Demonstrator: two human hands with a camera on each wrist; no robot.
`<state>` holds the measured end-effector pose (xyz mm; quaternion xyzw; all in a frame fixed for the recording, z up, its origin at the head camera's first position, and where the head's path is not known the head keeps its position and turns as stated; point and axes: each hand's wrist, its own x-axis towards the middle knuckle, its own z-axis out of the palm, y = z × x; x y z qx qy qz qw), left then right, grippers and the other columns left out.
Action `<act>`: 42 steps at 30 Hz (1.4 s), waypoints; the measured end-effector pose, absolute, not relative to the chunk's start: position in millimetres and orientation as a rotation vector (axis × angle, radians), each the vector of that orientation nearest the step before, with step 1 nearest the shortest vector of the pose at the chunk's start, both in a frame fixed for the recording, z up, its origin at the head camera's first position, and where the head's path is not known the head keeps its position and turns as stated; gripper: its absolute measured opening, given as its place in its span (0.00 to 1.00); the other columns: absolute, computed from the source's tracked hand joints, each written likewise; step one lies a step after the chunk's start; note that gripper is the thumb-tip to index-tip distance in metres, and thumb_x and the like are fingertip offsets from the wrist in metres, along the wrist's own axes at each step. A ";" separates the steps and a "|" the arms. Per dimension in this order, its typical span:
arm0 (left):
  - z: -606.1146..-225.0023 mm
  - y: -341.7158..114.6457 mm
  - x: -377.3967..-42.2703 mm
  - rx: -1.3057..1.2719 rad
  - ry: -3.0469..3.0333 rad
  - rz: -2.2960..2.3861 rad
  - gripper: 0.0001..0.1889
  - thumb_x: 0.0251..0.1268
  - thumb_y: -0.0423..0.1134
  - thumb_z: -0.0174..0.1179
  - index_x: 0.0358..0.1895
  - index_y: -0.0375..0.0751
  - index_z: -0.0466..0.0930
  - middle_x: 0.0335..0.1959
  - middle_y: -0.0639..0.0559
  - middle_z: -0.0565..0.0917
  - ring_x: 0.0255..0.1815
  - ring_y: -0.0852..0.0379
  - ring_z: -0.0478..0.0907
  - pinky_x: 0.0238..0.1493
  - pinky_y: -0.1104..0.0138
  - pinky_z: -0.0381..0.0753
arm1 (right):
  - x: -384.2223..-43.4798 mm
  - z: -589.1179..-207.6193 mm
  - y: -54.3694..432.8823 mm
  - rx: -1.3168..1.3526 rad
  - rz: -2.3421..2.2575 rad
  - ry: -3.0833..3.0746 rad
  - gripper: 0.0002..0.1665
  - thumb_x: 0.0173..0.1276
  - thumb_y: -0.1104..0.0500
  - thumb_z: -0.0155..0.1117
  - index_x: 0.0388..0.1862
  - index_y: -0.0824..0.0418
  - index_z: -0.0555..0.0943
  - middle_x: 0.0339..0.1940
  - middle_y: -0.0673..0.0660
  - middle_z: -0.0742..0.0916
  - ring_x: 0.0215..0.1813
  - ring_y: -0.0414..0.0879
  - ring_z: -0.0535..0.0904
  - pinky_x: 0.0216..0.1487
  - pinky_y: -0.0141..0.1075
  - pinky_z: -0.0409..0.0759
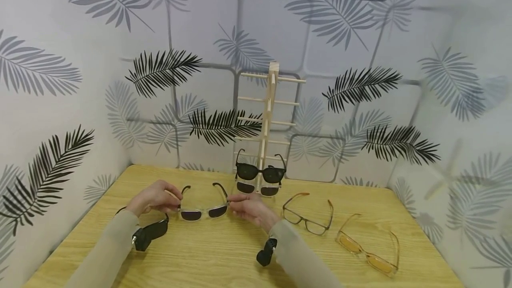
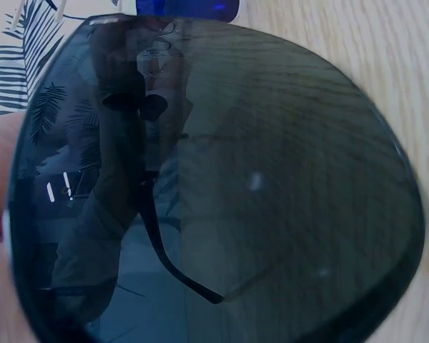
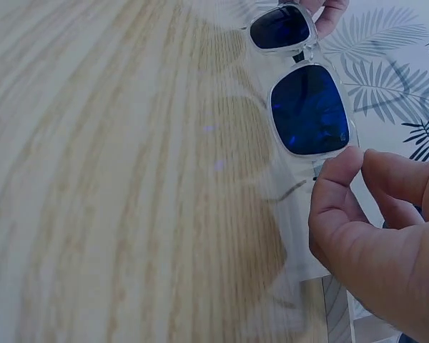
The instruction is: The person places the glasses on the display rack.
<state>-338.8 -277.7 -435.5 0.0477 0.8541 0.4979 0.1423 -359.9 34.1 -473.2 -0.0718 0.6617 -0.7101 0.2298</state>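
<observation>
Clear-framed sunglasses (image 1: 191,215) with dark lenses stand low over the table, temples toward the back. At their left hinge, my left hand (image 1: 158,195) pinches the frame. My right hand (image 1: 253,208) pinches the opposite hinge between thumb and forefinger. In the right wrist view the lenses (image 3: 309,111) look deep blue, with the right hand (image 3: 386,207) at the near corner and left fingers (image 3: 330,16) at the far one. Black sunglasses (image 1: 158,229) lie beneath my left wrist. Their dark lens (image 2: 272,179) fills most of the left wrist view, hiding most of that hand.
Behind stands a wooden rack (image 1: 265,141) with side pegs; black sunglasses (image 1: 248,172) sit low on it, above a clear-framed pair (image 1: 246,187). To the right, thin dark-framed glasses (image 1: 316,228) and orange-tinted glasses (image 1: 378,263) lie on the wooden table (image 1: 208,257). Leaf-patterned walls enclose it.
</observation>
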 end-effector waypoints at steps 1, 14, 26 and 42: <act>-435.1 -278.2 -338.6 0.143 2.458 1.441 0.16 0.63 0.30 0.62 0.51 0.24 0.79 0.28 0.47 0.86 0.25 0.58 0.83 0.23 0.71 0.81 | -359.6 -473.3 34.1 -0.202 -1.955 1.816 0.20 0.71 0.69 0.59 0.61 0.71 0.77 0.44 0.56 0.85 0.38 0.40 0.81 0.36 0.28 0.79; -432.4 -290.6 -335.2 0.237 2.288 1.624 0.21 0.66 0.32 0.63 0.58 0.22 0.74 0.45 0.40 0.84 0.36 0.57 0.85 0.36 0.63 0.86 | -353.8 -468.4 32.9 -0.222 -1.974 1.749 0.17 0.71 0.66 0.61 0.57 0.70 0.78 0.36 0.52 0.86 0.40 0.41 0.84 0.38 0.29 0.80; -423.7 -292.2 -322.3 0.308 2.252 1.674 0.25 0.64 0.33 0.65 0.60 0.21 0.71 0.48 0.42 0.83 0.41 0.55 0.84 0.48 0.56 0.85 | -344.0 -455.0 32.6 -0.257 -1.939 1.751 0.19 0.68 0.66 0.65 0.57 0.69 0.78 0.37 0.53 0.87 0.39 0.42 0.84 0.41 0.31 0.82; -412.3 -288.2 -308.0 0.313 2.168 1.798 0.27 0.65 0.33 0.64 0.64 0.23 0.69 0.51 0.47 0.81 0.47 0.55 0.83 0.52 0.60 0.83 | -339.3 -445.3 36.7 -0.316 -2.015 1.716 0.22 0.69 0.69 0.62 0.60 0.74 0.75 0.38 0.53 0.86 0.38 0.40 0.85 0.44 0.33 0.85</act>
